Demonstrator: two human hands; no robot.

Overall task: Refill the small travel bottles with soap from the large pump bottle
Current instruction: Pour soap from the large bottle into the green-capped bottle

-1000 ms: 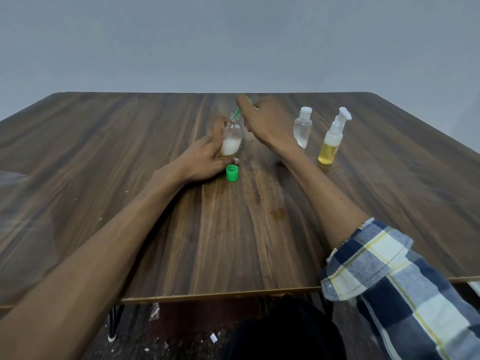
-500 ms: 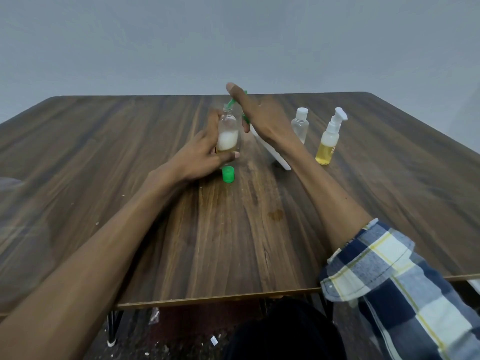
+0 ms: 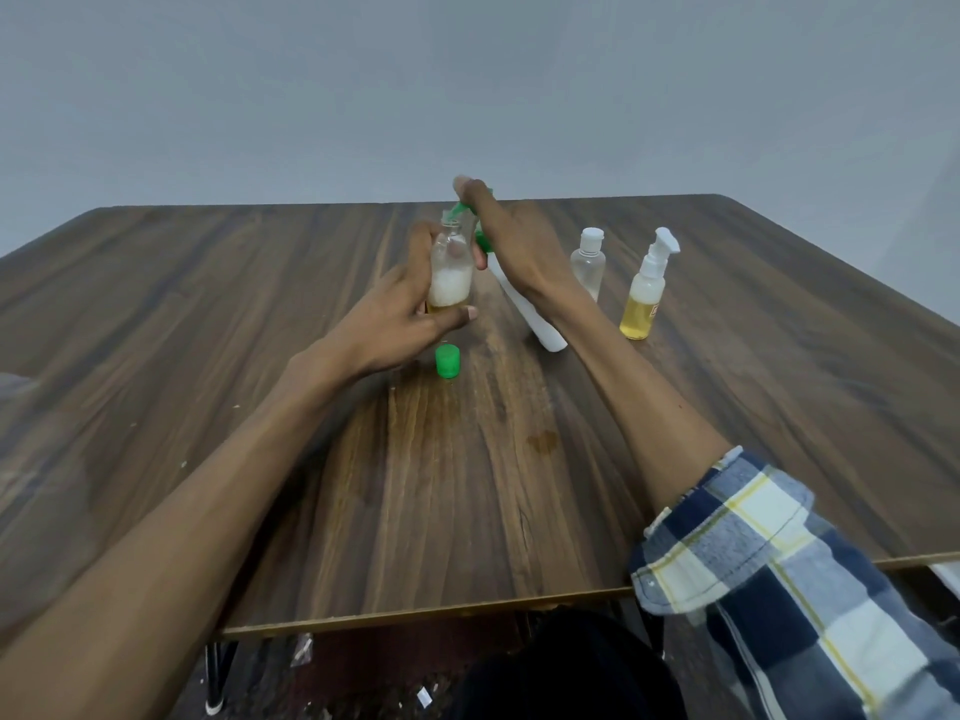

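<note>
Pumping soap into a small clear bottle (image 3: 451, 275), lifted just above mid-surface: left hand (image 3: 400, 319) fingers wrap its body, foam w/ amber liquid at the bottom. Right hand (image 3: 511, 241) fingers clench the tilted white pump bottle (image 3: 530, 314), green nozzle (image 3: 457, 209) at the narrow neck. Likely risk: nozzle slips off the mouth & soap hits the surface; both bottles held off it, unsteady. Green cap (image 3: 448, 361) lies loose near the left hand. Two more bottles, a clear one (image 3: 588, 262) & an amber pump one (image 3: 647, 298), wait toward the right edge.

Both hands raised, left hand (image 3: 410, 309) gripping, right hand (image 3: 511, 241) pressing down
</note>
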